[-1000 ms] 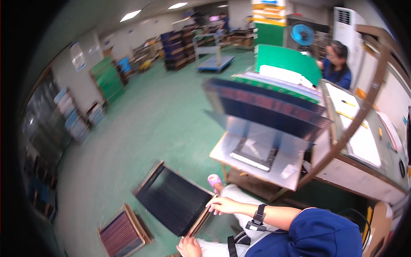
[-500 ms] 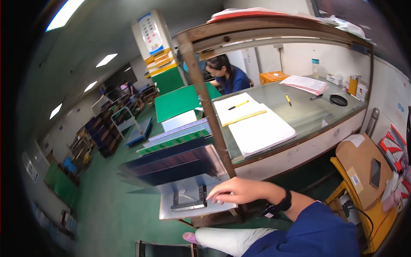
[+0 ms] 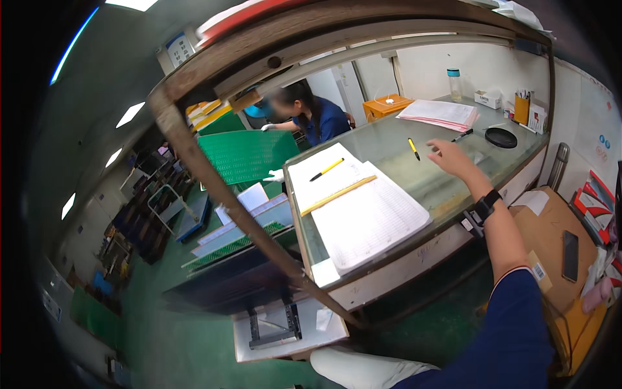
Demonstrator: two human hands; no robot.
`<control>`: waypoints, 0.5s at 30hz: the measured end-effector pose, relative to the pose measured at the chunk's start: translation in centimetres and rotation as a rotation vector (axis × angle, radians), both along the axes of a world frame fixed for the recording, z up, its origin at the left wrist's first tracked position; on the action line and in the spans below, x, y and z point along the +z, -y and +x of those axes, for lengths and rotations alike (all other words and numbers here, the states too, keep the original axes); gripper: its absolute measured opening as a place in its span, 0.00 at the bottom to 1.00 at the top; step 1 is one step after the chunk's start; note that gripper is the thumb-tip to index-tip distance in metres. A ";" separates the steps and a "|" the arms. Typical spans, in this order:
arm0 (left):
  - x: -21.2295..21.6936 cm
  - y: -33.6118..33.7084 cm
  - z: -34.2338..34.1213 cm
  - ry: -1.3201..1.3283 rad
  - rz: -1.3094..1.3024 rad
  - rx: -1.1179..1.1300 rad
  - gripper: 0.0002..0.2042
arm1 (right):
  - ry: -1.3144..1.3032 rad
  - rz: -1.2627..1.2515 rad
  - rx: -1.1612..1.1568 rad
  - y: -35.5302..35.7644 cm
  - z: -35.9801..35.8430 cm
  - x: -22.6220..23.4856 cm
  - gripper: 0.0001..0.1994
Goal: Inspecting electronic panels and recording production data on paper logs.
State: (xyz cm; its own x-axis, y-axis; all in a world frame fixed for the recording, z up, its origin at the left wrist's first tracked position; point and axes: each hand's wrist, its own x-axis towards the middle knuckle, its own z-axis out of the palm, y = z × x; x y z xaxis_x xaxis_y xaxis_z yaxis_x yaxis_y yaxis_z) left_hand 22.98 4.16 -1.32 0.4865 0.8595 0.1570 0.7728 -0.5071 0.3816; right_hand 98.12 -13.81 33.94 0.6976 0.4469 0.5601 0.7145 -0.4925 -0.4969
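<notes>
My right hand (image 3: 452, 159) reaches over the glass-topped table (image 3: 382, 139), fingers loosely apart and holding nothing. A black band (image 3: 486, 207) circles that wrist. Just left of the fingers lies a yellow pen with a dark tip (image 3: 414, 149). A black pen (image 3: 462, 135) is just beyond my hand, and a round black lid-like disc (image 3: 501, 137) sits to its right. Farther left is an open ruled notebook (image 3: 376, 217). A yellow ruler-like strip (image 3: 338, 195) and another yellow pen (image 3: 327, 169) lie across its pages. My left hand is outside the picture.
A brown frame post (image 3: 220, 185) slants up by the table's left edge. Behind it, a gloved co-worker (image 3: 327, 120) handles a green panel (image 3: 249, 155). Dark panels (image 3: 227, 279) stand in a rack (image 3: 275, 329) at lower left. At right, a phone (image 3: 570, 256) lies on cardboard (image 3: 551, 227).
My right hand has moved from beside the panel rack, up and right, to over the table. The view has shifted. The co-worker's green panel is now tilted up.
</notes>
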 end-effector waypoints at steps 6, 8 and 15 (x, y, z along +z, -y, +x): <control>1.7 -1.1 2.3 -0.322 -0.025 -0.115 0.13 | 0.145 -0.207 -0.196 4.1 10.9 -1.5 0.19; 0.2 -2.2 1.6 -0.294 -0.130 -0.102 0.13 | 0.077 -0.467 -0.220 4.5 11.4 0.3 0.20; 0.0 -2.2 2.8 -0.327 -0.360 -0.056 0.14 | -0.126 -0.466 -0.157 5.1 16.1 1.1 0.20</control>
